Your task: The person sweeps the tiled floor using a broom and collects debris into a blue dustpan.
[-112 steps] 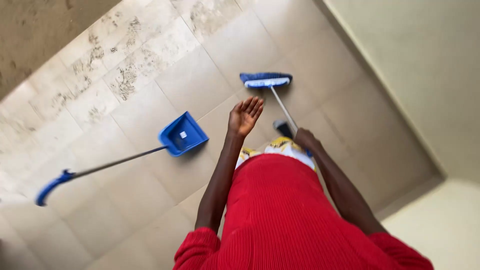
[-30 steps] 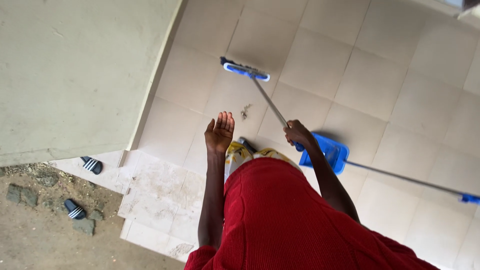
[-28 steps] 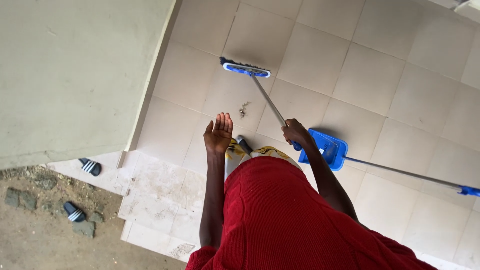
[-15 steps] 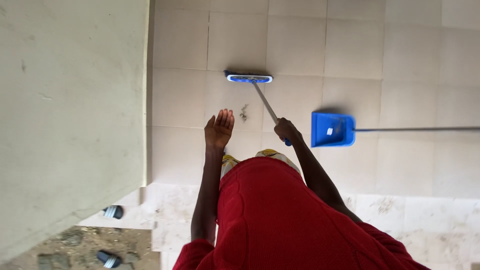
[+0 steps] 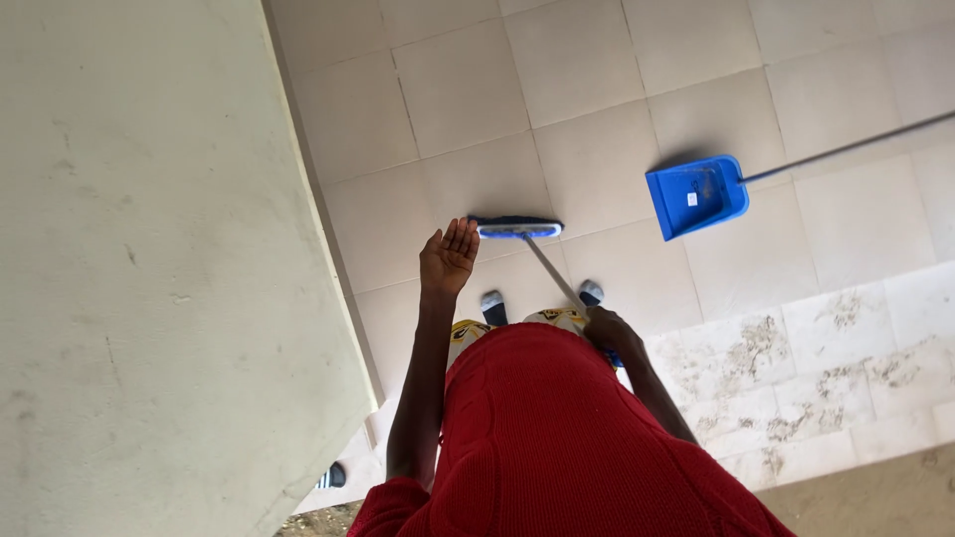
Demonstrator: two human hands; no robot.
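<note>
Broom (image 5: 517, 229) head sits on the tiled floor (image 5: 597, 169) just ahead of the feet, w/ right hand (image 5: 609, 328) clenched round its handle. Left hand (image 5: 449, 257) raised, fingers released, holding nothing. Blue dustpan (image 5: 696, 196) lies apart, right of broom.

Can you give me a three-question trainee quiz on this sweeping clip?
1. Which hand grips the broom handle?
A. the left hand
B. the right hand
C. both hands
2. True or false: the blue dustpan lies on the tiled floor, apart from the broom head.
3. Fill in: the left hand is open and holds ____.

Key: 1 B. 2 true. 3 nothing; it is raised with the fingers spread, just left of the broom head.
</note>
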